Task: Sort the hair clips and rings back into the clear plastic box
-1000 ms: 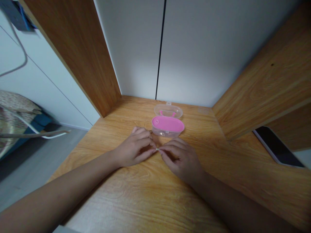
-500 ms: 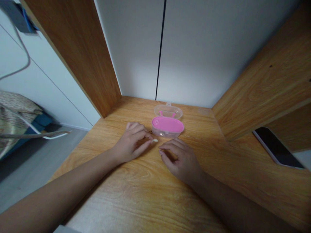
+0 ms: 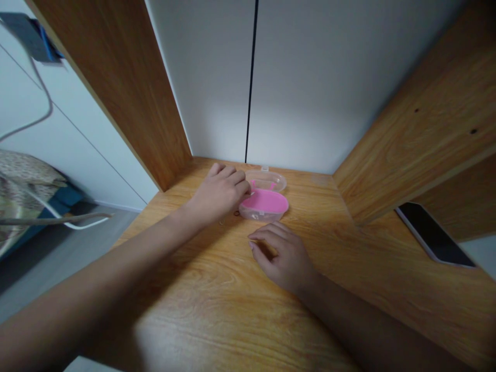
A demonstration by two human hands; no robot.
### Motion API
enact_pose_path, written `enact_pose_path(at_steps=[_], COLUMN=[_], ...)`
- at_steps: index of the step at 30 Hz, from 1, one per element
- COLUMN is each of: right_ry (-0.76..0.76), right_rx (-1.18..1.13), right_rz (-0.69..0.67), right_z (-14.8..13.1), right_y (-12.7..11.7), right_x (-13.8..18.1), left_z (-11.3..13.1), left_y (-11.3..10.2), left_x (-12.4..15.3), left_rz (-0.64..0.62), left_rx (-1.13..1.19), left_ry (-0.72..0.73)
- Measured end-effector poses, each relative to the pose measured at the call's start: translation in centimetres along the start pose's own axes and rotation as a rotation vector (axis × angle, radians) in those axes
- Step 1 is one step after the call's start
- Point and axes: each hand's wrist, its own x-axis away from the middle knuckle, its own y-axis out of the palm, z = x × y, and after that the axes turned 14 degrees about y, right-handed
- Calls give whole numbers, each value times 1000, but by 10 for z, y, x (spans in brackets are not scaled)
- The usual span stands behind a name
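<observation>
A small oval case with a pink tray (image 3: pixel 265 202) and a clear hinged lid (image 3: pixel 271 181) lies open at the back of the wooden desk (image 3: pixel 217 289). My left hand (image 3: pixel 221 194) hovers at the case's left end with its fingers pinched together; what they hold is hidden. My right hand (image 3: pixel 284 254) rests on the desk just in front of the case, fingers curled loosely with nothing visible in them. A tiny dark ring (image 3: pixel 236 213) lies on the desk under my left hand.
Wooden side panels (image 3: pixel 127 88) close in the desk on the left and right, with a white wall behind. A dark phone (image 3: pixel 434 235) lies on the right-hand ledge. Off the desk's left edge are a white cable (image 3: pixel 77 223) and patterned bedding (image 3: pixel 23 181).
My hands met around a small pale item, then parted. My left hand carried it away and moved back to the case's left end. My right hand stayed in place.
</observation>
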Motion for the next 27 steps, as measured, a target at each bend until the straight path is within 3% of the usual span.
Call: enact_pose_path(at_steps=[5,12,16,21,27], right_ry=[-19,-29,-24,-5,7], right_rx=[-9,-17,-18,-8,3], right_rz=[17,25,21,9,-12], right_z=[0,-1,-1,0,-1], right_y=[0,0,0,0,0], right_x=[0,-1,-1,-1,-1], left_z=[0,-2,-4,9,29], left_y=[1,-8,-10,14,39], left_x=[-22,-20,1,38,55], left_rz=[-88,-155,-70,34,-50], left_rx=[-156,-68,58,243,456], left_ry=[146,154,5,-307,-442])
